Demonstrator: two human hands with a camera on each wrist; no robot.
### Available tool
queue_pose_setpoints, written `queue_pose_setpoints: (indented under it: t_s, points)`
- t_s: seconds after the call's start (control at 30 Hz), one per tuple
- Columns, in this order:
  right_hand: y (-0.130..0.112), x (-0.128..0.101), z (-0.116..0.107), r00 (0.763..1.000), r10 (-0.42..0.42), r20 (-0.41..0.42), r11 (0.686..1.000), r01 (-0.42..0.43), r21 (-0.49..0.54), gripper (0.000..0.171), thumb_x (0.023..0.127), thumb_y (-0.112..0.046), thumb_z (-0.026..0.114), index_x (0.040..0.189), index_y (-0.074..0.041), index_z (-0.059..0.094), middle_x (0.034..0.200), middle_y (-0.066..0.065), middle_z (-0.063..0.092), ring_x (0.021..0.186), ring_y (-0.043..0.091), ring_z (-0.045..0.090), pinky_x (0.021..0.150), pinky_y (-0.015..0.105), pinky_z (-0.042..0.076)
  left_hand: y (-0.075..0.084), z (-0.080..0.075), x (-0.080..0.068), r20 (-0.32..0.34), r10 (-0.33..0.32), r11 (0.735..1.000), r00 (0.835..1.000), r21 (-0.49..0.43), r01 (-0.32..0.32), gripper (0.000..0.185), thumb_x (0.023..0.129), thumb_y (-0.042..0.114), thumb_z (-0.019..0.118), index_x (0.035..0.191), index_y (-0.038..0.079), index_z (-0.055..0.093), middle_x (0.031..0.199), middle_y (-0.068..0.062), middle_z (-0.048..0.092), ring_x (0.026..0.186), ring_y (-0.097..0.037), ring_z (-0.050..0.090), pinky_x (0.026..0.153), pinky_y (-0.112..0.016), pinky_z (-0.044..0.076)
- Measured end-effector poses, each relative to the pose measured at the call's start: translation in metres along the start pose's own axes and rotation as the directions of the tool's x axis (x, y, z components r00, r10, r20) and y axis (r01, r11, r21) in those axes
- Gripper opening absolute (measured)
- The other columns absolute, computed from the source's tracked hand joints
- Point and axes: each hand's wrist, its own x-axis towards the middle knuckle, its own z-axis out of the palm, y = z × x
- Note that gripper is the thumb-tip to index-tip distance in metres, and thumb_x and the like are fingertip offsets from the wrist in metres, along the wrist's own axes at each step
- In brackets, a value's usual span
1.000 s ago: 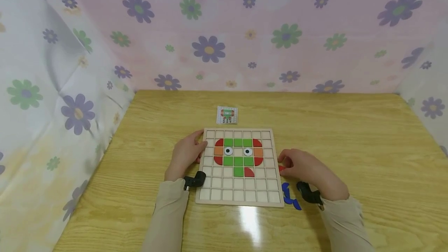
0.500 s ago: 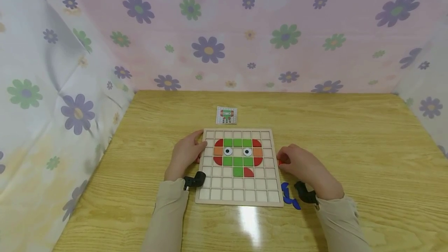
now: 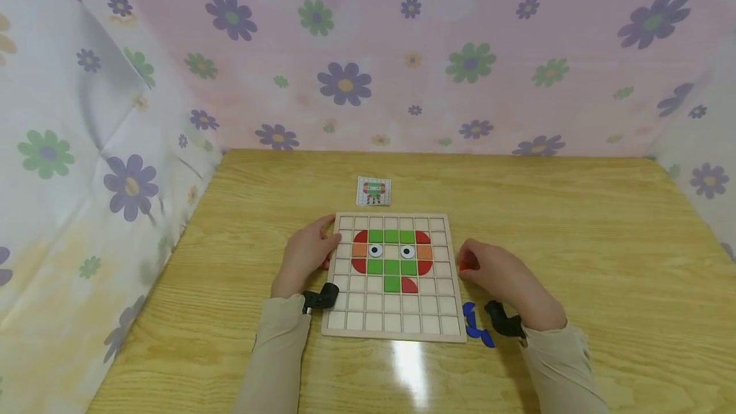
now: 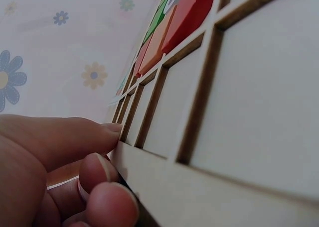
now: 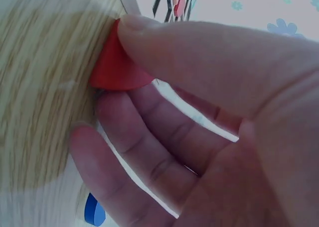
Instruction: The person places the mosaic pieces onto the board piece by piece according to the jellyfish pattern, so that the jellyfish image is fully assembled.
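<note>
A wooden grid board [image 3: 374, 321] lies on the table with coloured tiles set in its upper and middle squares, forming a face with two round eyes. My left hand [image 3: 305, 254] grips the board's left edge; in the left wrist view the thumb [image 4: 84, 137] lies at the rim, other fingertips curled beside it. Just off the board's right edge, my right hand [image 3: 500, 273] pinches a red quarter-circle tile [image 5: 122, 70] between thumb and fingers, close to the tabletop. On the board, another red quarter-circle tile [image 3: 409, 285] sits right of the lowest green square [image 3: 392, 283].
Several curved blue pieces [image 3: 473, 323] lie by the board's lower right corner, below my right hand. A small picture card [image 3: 374, 191] showing a similar figure on a grid lies behind the board. Flowered cloth [image 3: 397, 37] borders the wooden table at the back and sides.
My right hand has shifted slightly away from me along the board's right edge, with the red tile in its fingers. The left hand stays at the board's left edge.
</note>
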Motion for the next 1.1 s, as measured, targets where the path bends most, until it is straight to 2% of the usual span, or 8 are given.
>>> queue_pose_setpoints:
  t_s: [0.23,0.4,0.7,1.1]
  points:
    - [-0.003,0.001,0.0,0.999,-0.027,-0.032,0.999,0.028,0.015,0.006,0.082,-0.015,0.064,0.087,-0.016,0.061,0.078,-0.006,0.056,0.069,0.013,0.048,0.065,0.031,0.041,0.001,0.0,-0.001,-0.007,0.006,1.0,1.0,0.002,-0.006,0.049,0.088,0.032,0.054,0.135,0.025,0.04,0.056,-0.002,0.056,0.041,-0.017,0.054,0.045,-0.029,0.041]
    - [-0.004,0.002,0.004,0.999,-0.032,-0.017,0.997,0.033,0.065,0.009,0.083,-0.02,0.063,0.091,-0.017,0.061,0.078,-0.006,0.056,0.07,0.012,0.049,0.063,0.03,0.041,0.002,0.0,-0.002,0.0,-0.007,1.0,1.0,0.001,0.007,0.049,0.088,0.031,0.054,0.134,0.025,0.04,0.056,-0.002,0.056,0.041,-0.017,0.053,0.045,-0.028,0.041]
    - [-0.011,0.004,0.005,0.999,-0.042,-0.009,0.996,0.042,0.081,0.008,0.082,-0.018,0.065,0.089,-0.017,0.063,0.081,-0.006,0.058,0.073,0.012,0.051,0.067,0.031,0.044,0.001,0.002,-0.001,0.0,0.022,1.0,1.0,0.022,-0.022,0.049,0.088,0.03,0.053,0.135,0.024,0.04,0.054,-0.001,0.055,0.041,-0.016,0.054,0.05,-0.029,0.041]
    - [-0.03,0.012,0.003,0.989,-0.145,-0.03,0.987,0.147,0.067,0.014,0.082,-0.017,0.064,0.096,-0.016,0.066,0.086,-0.006,0.06,0.077,0.012,0.054,0.071,0.034,0.045,-0.001,0.001,0.001,-0.008,0.02,1.0,1.0,0.023,-0.019,0.049,0.088,0.031,0.053,0.135,0.024,0.04,0.055,-0.001,0.055,0.041,-0.016,0.053,0.047,-0.029,0.039]
